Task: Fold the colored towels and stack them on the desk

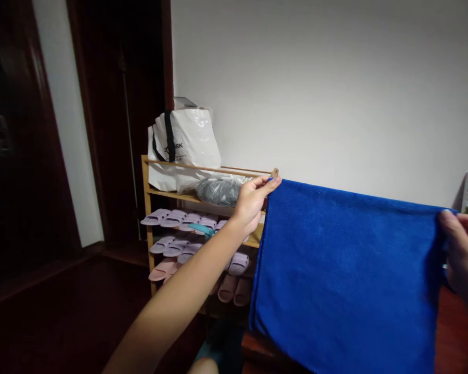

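A blue cloth (347, 275) hangs spread between my two hands, its top edge pulled nearly straight. My left hand (253, 200) pinches the upper left corner between thumb and fingers. At the upper right corner, my right hand (462, 241) grips the cloth with the thumb in front; part of this hand lies beyond the picture's edge. Layered edges along the left side show that the cloth is folded over. Its bottom runs out of view.
A wooden shoe rack (146, 208) with several rows of slippers (175, 218) stands against the white wall (327, 93). On top sit a white bag (191, 137) and a plastic-wrapped bundle (220, 191). A reddish-brown wooden surface (458, 327) lies behind the cloth.
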Available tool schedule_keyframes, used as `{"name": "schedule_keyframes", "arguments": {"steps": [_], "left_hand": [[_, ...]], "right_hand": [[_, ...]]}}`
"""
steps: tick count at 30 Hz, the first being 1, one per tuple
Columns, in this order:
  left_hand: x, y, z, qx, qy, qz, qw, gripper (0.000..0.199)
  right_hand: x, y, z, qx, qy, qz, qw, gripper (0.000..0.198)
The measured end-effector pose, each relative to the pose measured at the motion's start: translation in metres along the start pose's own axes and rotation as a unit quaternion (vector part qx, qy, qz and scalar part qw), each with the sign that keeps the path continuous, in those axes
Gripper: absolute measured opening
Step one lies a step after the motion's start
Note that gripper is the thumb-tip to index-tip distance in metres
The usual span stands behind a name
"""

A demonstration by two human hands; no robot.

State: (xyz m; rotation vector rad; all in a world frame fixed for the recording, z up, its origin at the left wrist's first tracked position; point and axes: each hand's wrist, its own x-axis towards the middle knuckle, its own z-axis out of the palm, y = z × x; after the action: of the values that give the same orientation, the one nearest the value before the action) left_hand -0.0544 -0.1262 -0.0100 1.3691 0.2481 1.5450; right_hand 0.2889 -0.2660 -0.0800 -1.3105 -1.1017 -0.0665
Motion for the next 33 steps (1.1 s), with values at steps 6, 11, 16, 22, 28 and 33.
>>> {"name": "schedule_keyframes", "arguments": {"steps": [6, 11, 16, 22, 28, 33], "left_hand": [[0.036, -0.066, -0.017, 0.154, 0.029, -0.157, 0.975, 0.029], [0.052, -0.135, -0.038, 0.237, 0.030, -0.272, 0.932, 0.020], [0.058, -0.186, -0.050, 0.301, -0.004, -0.329, 0.895, 0.031], [0.056, -0.246, -0.056, 0.423, -0.032, -0.269, 0.864, 0.038], [0.003, -0.313, -0.074, 0.545, -0.192, -0.180, 0.796, 0.055], [-0.012, -0.340, -0.100, 0.610, -0.260, -0.175, 0.728, 0.063]], "right_hand": [[0.047, 0.042, 0.044, 0.071, -0.048, 0.091, 0.992, 0.039], [0.054, 0.115, 0.084, 0.032, -0.106, 0.138, 0.984, 0.053], [0.052, 0.165, 0.120, -0.013, -0.131, 0.156, 0.979, 0.055], [0.049, 0.220, 0.158, -0.136, -0.183, 0.132, 0.965, 0.064], [-0.001, 0.270, 0.191, -0.234, -0.338, 0.069, 0.909, 0.068], [-0.010, 0.297, 0.184, -0.330, -0.379, 0.076, 0.861, 0.073]]}}
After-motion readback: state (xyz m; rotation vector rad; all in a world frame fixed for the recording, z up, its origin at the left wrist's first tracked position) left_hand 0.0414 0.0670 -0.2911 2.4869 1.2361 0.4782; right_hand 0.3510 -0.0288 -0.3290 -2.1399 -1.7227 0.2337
